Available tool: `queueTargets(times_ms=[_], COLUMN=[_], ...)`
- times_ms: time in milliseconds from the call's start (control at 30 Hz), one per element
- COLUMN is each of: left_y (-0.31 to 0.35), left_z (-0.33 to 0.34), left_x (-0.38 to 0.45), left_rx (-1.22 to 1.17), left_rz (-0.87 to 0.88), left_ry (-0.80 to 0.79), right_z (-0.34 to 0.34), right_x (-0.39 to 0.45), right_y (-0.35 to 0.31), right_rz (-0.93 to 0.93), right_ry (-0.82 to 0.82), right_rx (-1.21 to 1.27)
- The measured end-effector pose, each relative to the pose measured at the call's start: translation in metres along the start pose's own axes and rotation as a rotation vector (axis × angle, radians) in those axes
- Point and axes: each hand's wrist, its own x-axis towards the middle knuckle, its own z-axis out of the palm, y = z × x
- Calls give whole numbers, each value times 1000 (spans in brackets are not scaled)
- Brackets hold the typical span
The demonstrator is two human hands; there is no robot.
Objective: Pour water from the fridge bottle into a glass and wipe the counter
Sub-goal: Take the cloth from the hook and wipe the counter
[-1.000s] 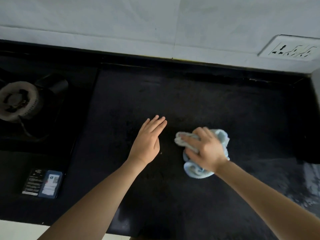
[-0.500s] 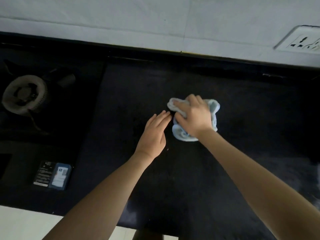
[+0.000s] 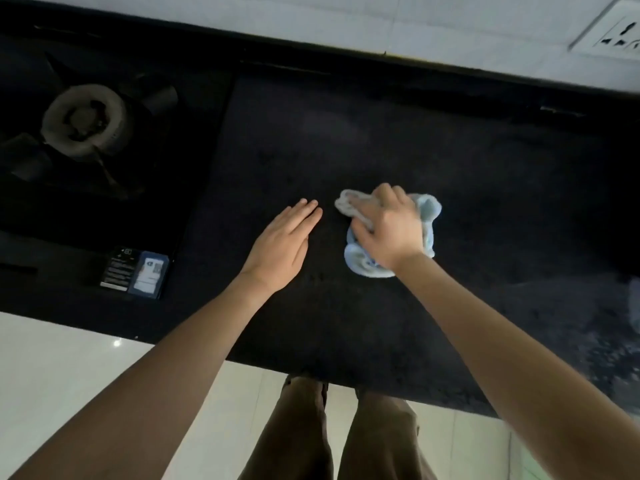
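A: Half a second ago the right hand had the cloth farther out toward the wall, nearly touching the left hand's fingertips. Now hand and cloth sit nearer the front edge, with a clear gap between the hands.

B: And the left hand?

A: Flat, fingers straight and together, palm down on the counter, holding nothing. It lies just left of the cloth, apart from it.

B: How does the right hand have the cloth?

A: Fingers curled over the bunched top, pressing it down onto the counter. The cloth bulges out beyond the fingers, to the right, and below the heel of the hand.

B: How would you expect it to handle?

A: Light blue, soft and limp, I'd say; it crumples rather than keeps a shape. It weighs little and won't break. Best taken from above across the wad, as now, so loose corners don't drag. If damp, it should slide easily on the dark, smooth-looking stone.

B: What's around them?

A: A burner sits well to the left on the stove, with a small label near its front corner. A socket is on the wall at the far right. No bottle or glass shows, so I judge the pouring is over and only wiping is left.
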Motion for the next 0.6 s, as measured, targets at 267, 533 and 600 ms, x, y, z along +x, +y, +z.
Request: queueTargets(times_ms=[267,533,600], left_y=[9,10,11], left_z=[5,6,6], left_x=[-24,-25,-26], left_rx=[2,-3,-2], left_rz=[-80,-71,-74], left_ry=[34,42,40], right_z=[6,3,7], right_x=[-135,-86,-113], right_y=[-47,-45,-60], right_rz=[-528,-14,-211], right_ry=[-223,-13,-99], right_rx=[274,108,142])
